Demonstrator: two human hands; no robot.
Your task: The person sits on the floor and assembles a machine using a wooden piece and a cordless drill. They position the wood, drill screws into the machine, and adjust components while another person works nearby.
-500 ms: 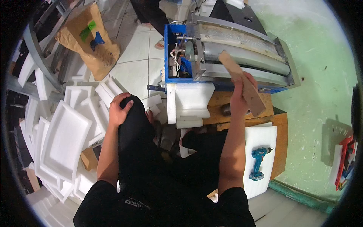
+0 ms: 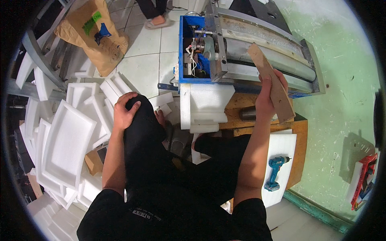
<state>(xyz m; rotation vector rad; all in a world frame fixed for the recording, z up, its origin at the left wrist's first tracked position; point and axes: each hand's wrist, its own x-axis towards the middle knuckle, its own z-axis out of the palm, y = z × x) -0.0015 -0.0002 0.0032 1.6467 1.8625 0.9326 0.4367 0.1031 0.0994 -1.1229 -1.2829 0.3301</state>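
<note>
My right hand (image 2: 264,96) grips a long, flat brown strip (image 2: 279,95), which looks like wood or board with small holes near its ends. The strip is held tilted in front of the metal rollers (image 2: 245,54) of a machine with a blue housing (image 2: 193,79); whether its far end touches them, I cannot tell. My left hand (image 2: 126,110) rests on my raised left knee (image 2: 138,105), fingers curved over it, thumb apart, holding nothing.
White foam trays (image 2: 68,140) are heaped at the left, below a brown paper sack (image 2: 94,44). A teal cordless drill (image 2: 274,172) lies on a white foam sheet (image 2: 283,144) at the right. Another person's foot (image 2: 157,21) is at the back.
My right hand has moved slightly to the right with the strip, which now stands a little steeper. My left hand stays on the knee. The other person's foot has shifted farther back.
</note>
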